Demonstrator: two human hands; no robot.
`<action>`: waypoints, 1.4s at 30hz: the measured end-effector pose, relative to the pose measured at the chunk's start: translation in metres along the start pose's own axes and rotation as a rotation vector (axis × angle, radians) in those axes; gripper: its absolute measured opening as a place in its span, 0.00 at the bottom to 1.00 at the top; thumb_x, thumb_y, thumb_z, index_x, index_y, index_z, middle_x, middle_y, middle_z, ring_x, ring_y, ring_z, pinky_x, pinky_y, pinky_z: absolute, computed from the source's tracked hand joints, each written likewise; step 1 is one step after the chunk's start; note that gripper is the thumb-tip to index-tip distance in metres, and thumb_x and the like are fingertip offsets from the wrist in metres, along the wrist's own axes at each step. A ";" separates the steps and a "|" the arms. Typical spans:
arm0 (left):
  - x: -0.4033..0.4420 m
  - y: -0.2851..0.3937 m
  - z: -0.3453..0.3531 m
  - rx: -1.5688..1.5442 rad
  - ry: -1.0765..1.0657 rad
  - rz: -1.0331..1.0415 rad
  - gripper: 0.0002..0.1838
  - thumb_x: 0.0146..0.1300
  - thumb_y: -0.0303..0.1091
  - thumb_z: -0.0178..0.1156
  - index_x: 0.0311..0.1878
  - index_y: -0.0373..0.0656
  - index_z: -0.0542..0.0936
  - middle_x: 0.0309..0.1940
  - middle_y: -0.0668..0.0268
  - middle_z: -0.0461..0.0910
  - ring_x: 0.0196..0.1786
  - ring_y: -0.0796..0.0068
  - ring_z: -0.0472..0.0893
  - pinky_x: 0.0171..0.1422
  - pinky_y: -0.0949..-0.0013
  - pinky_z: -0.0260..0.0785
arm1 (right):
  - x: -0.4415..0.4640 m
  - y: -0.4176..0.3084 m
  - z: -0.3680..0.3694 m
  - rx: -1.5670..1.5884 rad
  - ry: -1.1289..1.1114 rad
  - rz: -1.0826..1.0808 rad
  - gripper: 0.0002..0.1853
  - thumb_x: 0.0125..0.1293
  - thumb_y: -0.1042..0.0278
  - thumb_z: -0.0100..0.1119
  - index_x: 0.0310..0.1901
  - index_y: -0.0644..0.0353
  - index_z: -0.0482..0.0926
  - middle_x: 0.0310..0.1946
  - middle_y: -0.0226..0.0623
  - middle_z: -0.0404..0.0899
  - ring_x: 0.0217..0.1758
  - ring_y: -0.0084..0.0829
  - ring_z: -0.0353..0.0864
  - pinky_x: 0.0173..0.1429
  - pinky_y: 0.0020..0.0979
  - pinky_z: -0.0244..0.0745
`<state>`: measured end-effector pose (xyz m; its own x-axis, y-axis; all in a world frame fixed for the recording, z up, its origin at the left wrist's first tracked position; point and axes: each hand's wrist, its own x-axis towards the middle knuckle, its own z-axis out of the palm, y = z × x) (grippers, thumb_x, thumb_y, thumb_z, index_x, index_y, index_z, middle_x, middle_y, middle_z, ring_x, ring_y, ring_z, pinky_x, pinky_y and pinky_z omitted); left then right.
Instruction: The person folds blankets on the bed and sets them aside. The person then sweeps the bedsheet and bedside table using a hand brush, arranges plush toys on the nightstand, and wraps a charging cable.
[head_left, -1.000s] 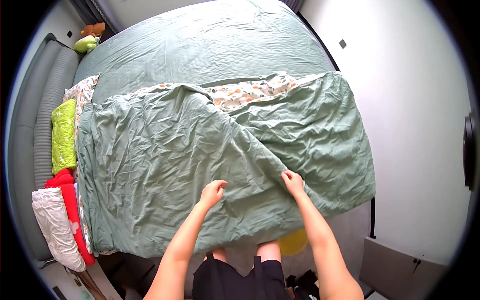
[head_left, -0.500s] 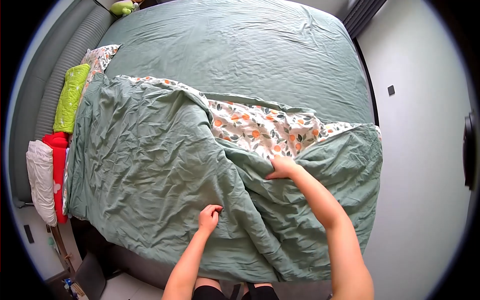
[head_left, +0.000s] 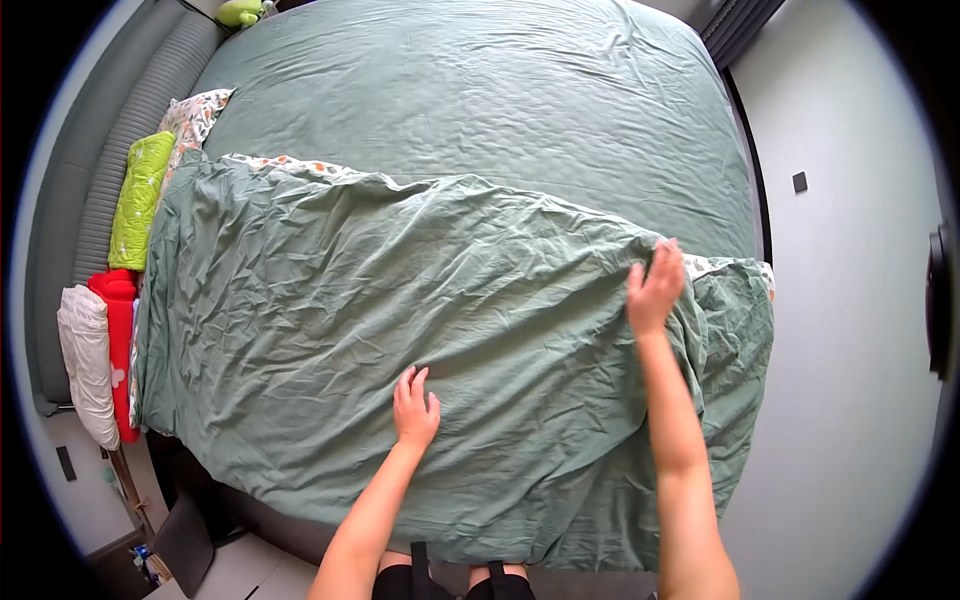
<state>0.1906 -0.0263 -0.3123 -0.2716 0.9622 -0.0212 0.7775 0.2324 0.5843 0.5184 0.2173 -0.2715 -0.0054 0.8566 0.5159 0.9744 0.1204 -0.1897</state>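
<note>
While the green quilt (head_left: 330,290) lies rumpled across the near side of the bed (head_left: 470,110), the right hand (head_left: 655,288) reaches to its upper edge with fingers spread; the left hand (head_left: 415,408) is over its middle, fingers loosely parted, and whether either hand grips any cloth I cannot tell

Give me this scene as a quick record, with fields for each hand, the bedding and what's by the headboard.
left hand: fingers spread, over the middle of the quilt
right hand: open, at the quilt's far edge
quilt: green, wrinkled, patterned underside peeking out
sheet: green, creased
by headboard: patterned pillow; lime, red and white folded bundles
</note>
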 end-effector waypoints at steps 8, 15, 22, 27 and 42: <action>0.016 -0.014 0.026 0.300 -0.751 -0.011 0.42 0.46 0.63 0.55 0.65 0.69 0.51 0.68 0.54 0.33 0.67 0.40 0.38 0.63 0.37 0.40 | -0.155 -0.002 0.016 0.109 -0.729 -0.076 0.29 0.58 0.54 0.47 0.61 0.51 0.58 0.65 0.29 0.53 0.67 0.40 0.50 0.66 0.50 0.44; -0.011 -0.002 0.028 0.376 -0.499 0.053 0.36 0.52 0.48 0.56 0.64 0.55 0.56 0.65 0.53 0.47 0.65 0.46 0.51 0.63 0.47 0.50 | -0.216 -0.043 -0.111 0.430 -0.271 0.092 0.22 0.52 0.67 0.55 0.51 0.60 0.68 0.53 0.42 0.66 0.56 0.41 0.64 0.58 0.39 0.59; -0.140 0.026 0.035 0.248 -0.389 0.384 0.31 0.51 0.36 0.54 0.60 0.43 0.61 0.60 0.48 0.56 0.61 0.48 0.59 0.61 0.53 0.53 | -0.424 0.014 -0.237 -0.316 -1.025 0.681 0.48 0.44 0.39 0.59 0.64 0.51 0.50 0.67 0.33 0.41 0.66 0.53 0.46 0.61 0.59 0.46; -0.200 0.038 0.028 0.233 -0.624 0.384 0.32 0.49 0.36 0.56 0.60 0.43 0.61 0.60 0.46 0.56 0.60 0.48 0.60 0.61 0.54 0.55 | -0.440 0.050 -0.251 0.126 -0.769 0.829 0.30 0.52 0.51 0.56 0.55 0.56 0.66 0.57 0.38 0.63 0.59 0.41 0.62 0.57 0.40 0.62; -0.133 0.251 0.097 -0.179 -0.208 0.535 0.18 0.52 0.27 0.53 0.49 0.40 0.69 0.50 0.54 0.67 0.52 0.54 0.68 0.55 0.60 0.61 | -0.276 0.269 -0.237 0.209 -0.230 0.645 0.19 0.53 0.62 0.55 0.47 0.61 0.72 0.49 0.40 0.71 0.53 0.41 0.68 0.56 0.34 0.64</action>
<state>0.4767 -0.0819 -0.2415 0.2620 0.9507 0.1656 0.6628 -0.3020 0.6852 0.8354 -0.1051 -0.2672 0.4883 0.8705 0.0623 0.7359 -0.3723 -0.5655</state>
